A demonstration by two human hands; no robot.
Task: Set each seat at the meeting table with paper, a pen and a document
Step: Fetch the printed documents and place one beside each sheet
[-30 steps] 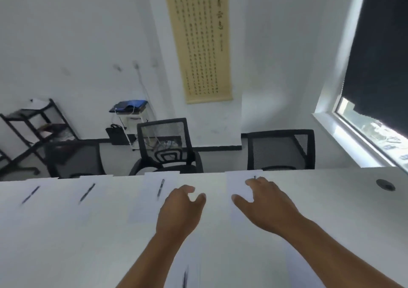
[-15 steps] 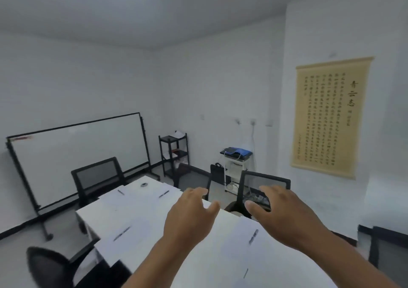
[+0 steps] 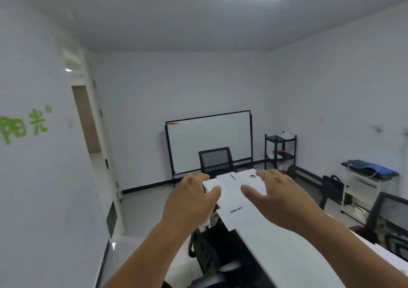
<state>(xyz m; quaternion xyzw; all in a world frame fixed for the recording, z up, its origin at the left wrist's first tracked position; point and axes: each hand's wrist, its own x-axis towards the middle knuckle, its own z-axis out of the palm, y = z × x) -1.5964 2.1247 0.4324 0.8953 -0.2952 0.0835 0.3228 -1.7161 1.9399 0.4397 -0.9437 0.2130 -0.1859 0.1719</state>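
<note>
The long white meeting table runs away from me toward the whiteboard. A white sheet with a dark pen lies at the far end seat. Another sheet with a blurred dark pen lies on the table's left side. My left hand and my right hand are raised in the air above the table, fingers spread and relaxed, holding nothing. No separate document can be told apart from the paper.
A black mesh chair stands at the table's far end before a whiteboard. A black chair sits at the left side near me. A black shelf, a white cart and an open doorway line the walls.
My view has swung left from the scroll wall and window to face down the table's length toward the whiteboard. Both hands left the paper and stay raised, empty.
</note>
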